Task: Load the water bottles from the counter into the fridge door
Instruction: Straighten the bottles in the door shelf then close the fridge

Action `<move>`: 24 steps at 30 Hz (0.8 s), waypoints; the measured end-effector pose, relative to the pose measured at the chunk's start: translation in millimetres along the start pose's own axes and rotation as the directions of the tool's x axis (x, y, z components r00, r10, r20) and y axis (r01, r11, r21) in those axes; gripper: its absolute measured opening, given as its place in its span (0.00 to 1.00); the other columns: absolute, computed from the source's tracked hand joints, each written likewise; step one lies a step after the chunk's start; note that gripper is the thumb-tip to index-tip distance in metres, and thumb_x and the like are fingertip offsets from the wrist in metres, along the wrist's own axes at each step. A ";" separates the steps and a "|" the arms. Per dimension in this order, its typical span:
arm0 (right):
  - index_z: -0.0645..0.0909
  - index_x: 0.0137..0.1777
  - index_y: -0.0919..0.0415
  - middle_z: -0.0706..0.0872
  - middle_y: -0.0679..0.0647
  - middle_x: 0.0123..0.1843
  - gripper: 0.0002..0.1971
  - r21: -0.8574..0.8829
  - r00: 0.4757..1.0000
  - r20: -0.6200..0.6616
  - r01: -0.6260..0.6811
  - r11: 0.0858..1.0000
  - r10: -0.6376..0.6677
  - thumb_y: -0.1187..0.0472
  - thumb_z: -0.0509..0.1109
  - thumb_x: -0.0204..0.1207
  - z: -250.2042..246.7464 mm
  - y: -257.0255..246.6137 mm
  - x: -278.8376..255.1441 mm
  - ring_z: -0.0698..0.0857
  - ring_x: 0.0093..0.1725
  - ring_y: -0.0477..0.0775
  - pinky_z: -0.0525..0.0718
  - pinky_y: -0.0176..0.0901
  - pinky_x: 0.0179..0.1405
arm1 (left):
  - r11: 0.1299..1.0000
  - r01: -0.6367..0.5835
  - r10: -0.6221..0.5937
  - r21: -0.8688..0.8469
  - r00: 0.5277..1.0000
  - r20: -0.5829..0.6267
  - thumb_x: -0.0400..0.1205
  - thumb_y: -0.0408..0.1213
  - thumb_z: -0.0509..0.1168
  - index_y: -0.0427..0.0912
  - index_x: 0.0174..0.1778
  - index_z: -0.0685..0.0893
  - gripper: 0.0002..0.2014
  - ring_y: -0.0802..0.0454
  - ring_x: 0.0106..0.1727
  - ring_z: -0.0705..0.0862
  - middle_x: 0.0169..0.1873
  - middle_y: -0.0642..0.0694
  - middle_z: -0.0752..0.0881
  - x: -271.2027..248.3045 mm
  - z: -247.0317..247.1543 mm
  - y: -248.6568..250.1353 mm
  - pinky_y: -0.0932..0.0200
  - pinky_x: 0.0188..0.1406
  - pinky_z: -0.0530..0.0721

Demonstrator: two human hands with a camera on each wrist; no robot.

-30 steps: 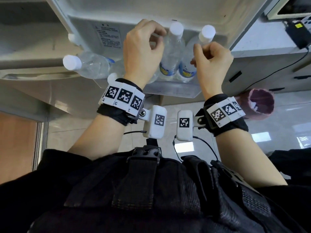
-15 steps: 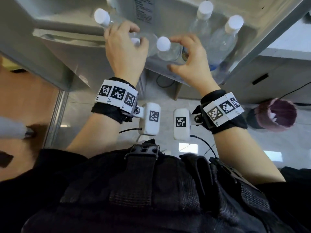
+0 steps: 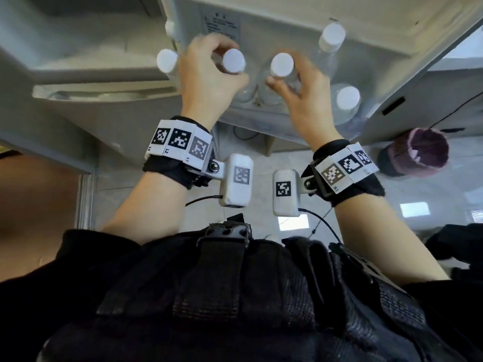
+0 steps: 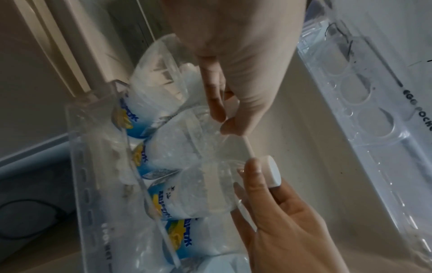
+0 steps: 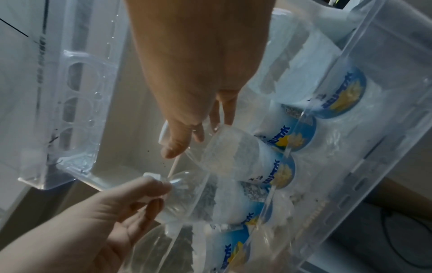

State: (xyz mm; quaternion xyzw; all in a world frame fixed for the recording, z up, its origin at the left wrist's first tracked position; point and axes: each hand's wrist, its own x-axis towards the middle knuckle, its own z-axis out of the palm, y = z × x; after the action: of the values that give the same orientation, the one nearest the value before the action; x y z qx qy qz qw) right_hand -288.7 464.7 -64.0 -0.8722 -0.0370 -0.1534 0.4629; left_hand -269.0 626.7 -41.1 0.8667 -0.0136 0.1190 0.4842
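Note:
Several clear water bottles with white caps and blue-yellow labels stand in the clear fridge door shelf (image 3: 261,118). My left hand (image 3: 222,74) grips one bottle (image 3: 233,61) at its neck, left of middle. Just to its right, my right hand (image 3: 295,82) curls round the neck of the neighbouring bottle (image 3: 281,64). In the left wrist view my left hand (image 4: 224,114) pinches a bottle neck, with the right hand's bottle cap (image 4: 271,171) below it. In the right wrist view my right hand (image 5: 187,140) holds a bottle top above the shelf wall (image 5: 350,92).
Other bottles stand at the shelf's left end (image 3: 167,60) and right end (image 3: 347,97), and one further back (image 3: 332,35). A clear egg tray (image 4: 364,103) hangs above the shelf. A dark pink bin (image 3: 415,152) stands on the floor at right.
My right hand has left the right-hand bottles and taken the middle one. Both held bottles have come upright, side by side, with caps facing me. The hands have drawn closer together.

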 end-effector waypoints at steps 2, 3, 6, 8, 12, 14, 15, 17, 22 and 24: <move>0.78 0.60 0.66 0.79 0.43 0.41 0.18 -0.025 0.998 -0.027 -0.049 0.998 0.048 0.53 0.70 0.77 1.1 -2.0 6.3 0.74 0.35 0.30 0.69 0.21 0.36 | 0.999 -0.021 0.022 -0.043 1.000 0.007 0.62 0.36 0.74 0.44 0.46 0.86 0.16 0.56 0.46 0.86 0.43 0.52 0.87 11.2 -0.1 4.1 0.62 0.46 0.85; 0.77 0.60 0.65 0.78 0.41 0.40 0.18 -0.033 0.997 -0.039 -0.071 0.997 0.069 0.53 0.70 0.78 1.9 -3.6 9.6 0.73 0.34 0.31 0.69 0.24 0.35 | 0.998 -0.031 0.031 -0.058 1.000 0.002 0.62 0.36 0.74 0.44 0.46 0.86 0.16 0.57 0.45 0.86 0.41 0.55 0.87 16.4 0.0 5.5 0.62 0.46 0.86; 0.78 0.59 0.65 0.83 0.50 0.42 0.19 -0.061 0.992 -0.076 -0.101 0.993 0.096 0.50 0.67 0.78 2.8 -10.5 18.3 0.77 0.37 0.41 0.77 0.45 0.39 | 0.994 -0.040 0.041 -0.100 0.999 0.002 0.63 0.35 0.74 0.44 0.46 0.86 0.15 0.58 0.41 0.88 0.38 0.56 0.87 31.3 1.7 4.9 0.59 0.44 0.89; 0.79 0.57 0.63 0.87 0.57 0.46 0.19 -0.107 0.988 -0.098 -0.133 0.985 0.123 0.47 0.66 0.77 2.1 -16.4 24.1 0.83 0.45 0.52 0.82 0.54 0.45 | 0.993 -0.038 0.040 -0.114 0.999 0.015 0.64 0.34 0.76 0.43 0.48 0.85 0.16 0.56 0.41 0.89 0.39 0.55 0.87 40.1 4.0 1.5 0.55 0.44 0.90; 0.83 0.51 0.60 0.88 0.55 0.45 0.20 -0.160 0.959 -0.211 -0.223 0.962 0.187 0.42 0.72 0.71 0.3 -22.4 35.1 0.86 0.46 0.53 0.85 0.55 0.48 | 0.987 -0.069 0.072 -0.142 0.997 0.016 0.69 0.33 0.77 0.40 0.53 0.84 0.17 0.62 0.38 0.87 0.42 0.52 0.87 49.8 7.6 -1.6 0.56 0.46 0.90; 0.84 0.50 0.57 0.89 0.50 0.45 0.19 -0.130 0.944 -0.272 -0.229 0.965 0.187 0.43 0.75 0.68 1.5 -23.9 36.1 0.86 0.46 0.47 0.87 0.51 0.49 | 0.986 -0.099 0.102 -0.138 0.995 0.015 0.71 0.34 0.76 0.39 0.53 0.85 0.16 0.69 0.37 0.85 0.42 0.53 0.87 51.9 6.0 -2.0 0.62 0.45 0.90; 0.84 0.50 0.57 0.89 0.48 0.45 0.18 -0.114 0.938 -0.302 -0.215 0.970 0.172 0.45 0.75 0.68 3.5 -25.3 34.5 0.86 0.46 0.46 0.88 0.51 0.49 | 0.985 -0.120 0.121 -0.122 0.993 0.005 0.71 0.36 0.76 0.39 0.53 0.86 0.15 0.68 0.37 0.85 0.42 0.52 0.87 51.9 2.7 -2.0 0.64 0.45 0.89; 0.84 0.50 0.58 0.89 0.49 0.45 0.14 -0.076 0.913 -0.395 -0.142 0.987 0.101 0.50 0.74 0.70 8.9 -27.2 29.3 0.87 0.45 0.46 0.89 0.52 0.45 | 0.981 -0.186 0.183 -0.058 0.981 -0.060 0.72 0.41 0.75 0.41 0.49 0.88 0.12 0.61 0.40 0.87 0.43 0.51 0.90 49.6 -6.2 -6.0 0.62 0.45 0.88; 0.84 0.44 0.67 0.83 0.56 0.44 0.06 -0.092 0.805 -0.588 0.028 0.995 -0.077 0.64 0.68 0.72 26.2 -30.7 14.4 0.85 0.41 0.54 0.78 0.28 0.32 | 0.961 -0.212 0.263 0.180 0.903 -0.339 0.72 0.47 0.69 0.46 0.43 0.88 0.10 0.47 0.50 0.84 0.42 0.52 0.90 28.6 -26.1 -31.1 0.71 0.42 0.69; 0.83 0.43 0.69 0.78 0.51 0.45 0.05 -0.113 0.825 -0.556 0.043 0.993 -0.099 0.68 0.68 0.69 35.3 -32.5 9.5 0.83 0.39 0.54 0.71 0.21 0.35 | 0.971 -0.170 0.218 0.166 0.915 -0.338 0.69 0.49 0.72 0.45 0.46 0.87 0.14 0.44 0.50 0.82 0.45 0.48 0.88 20.6 -28.9 -44.6 0.70 0.44 0.67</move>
State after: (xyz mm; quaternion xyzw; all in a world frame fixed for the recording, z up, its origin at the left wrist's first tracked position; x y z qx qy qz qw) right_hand -278.1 511.3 -53.8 -0.8080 0.0755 -0.4211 0.4051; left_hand -248.3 676.5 -59.4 0.8558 -0.0044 0.3213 0.4053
